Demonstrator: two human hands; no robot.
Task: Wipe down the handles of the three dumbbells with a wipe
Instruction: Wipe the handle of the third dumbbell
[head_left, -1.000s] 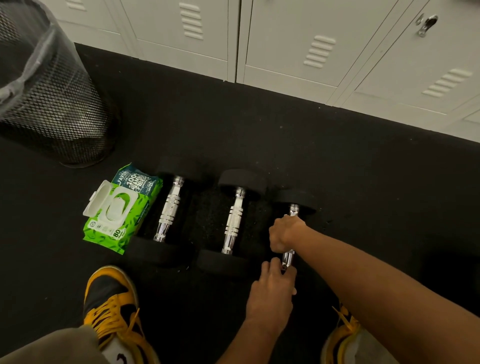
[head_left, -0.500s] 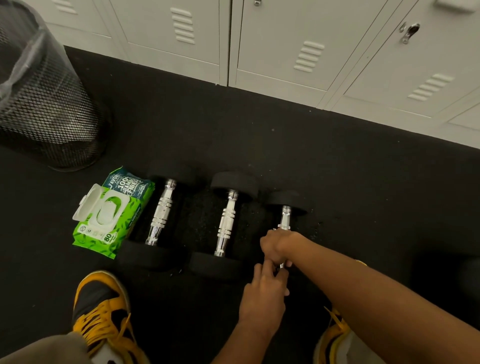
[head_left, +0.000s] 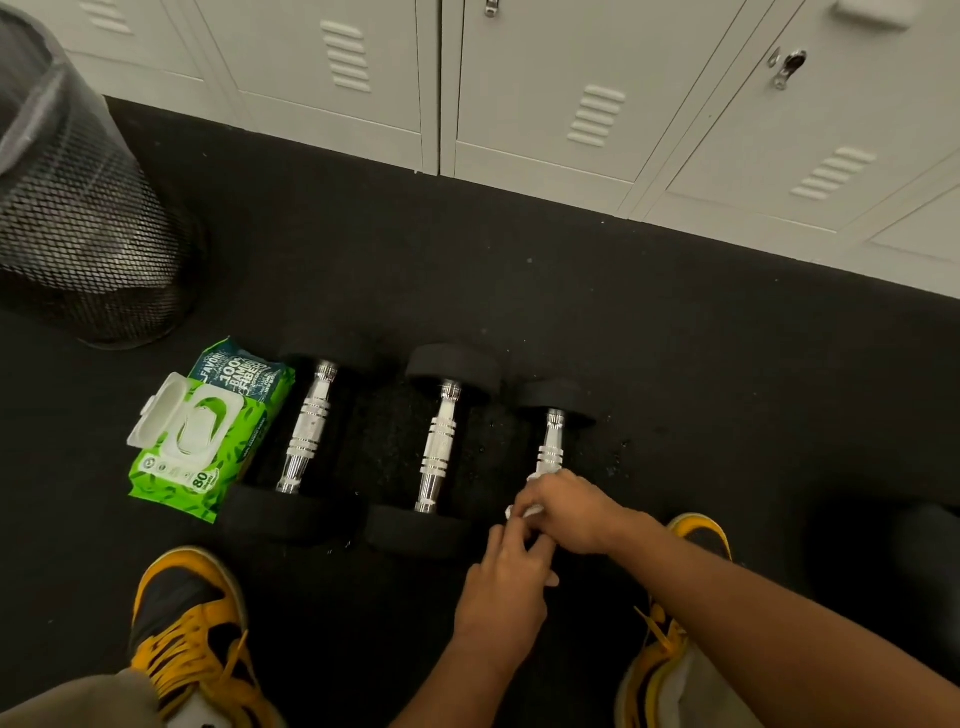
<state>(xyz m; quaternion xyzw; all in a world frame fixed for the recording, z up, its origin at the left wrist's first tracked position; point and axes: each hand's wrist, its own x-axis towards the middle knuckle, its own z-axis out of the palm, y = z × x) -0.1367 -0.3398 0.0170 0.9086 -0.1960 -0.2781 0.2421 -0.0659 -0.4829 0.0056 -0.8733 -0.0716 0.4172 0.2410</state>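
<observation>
On the floor, right hand (head_left: 569, 512), closed round the wipe (head_left: 524, 512), has slid to the near end of the rightmost dumbbell handle (head_left: 551, 441); left hand (head_left: 506, 592) steadies, fingers closed; probably the last handle.

Black rubber floor (head_left: 571, 291); grey lockers (head_left: 571, 78) behind.

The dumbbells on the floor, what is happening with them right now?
A person crouches over three dumbbells lying side by side on the black floor. The right hand grips a white wipe around the near end of the rightmost dumbbell's handle. The left hand rests at that dumbbell's near end, apparently steadying it. The left dumbbell and middle dumbbell lie untouched. An open wipes pack sits left of them, beside a mesh bin.
</observation>
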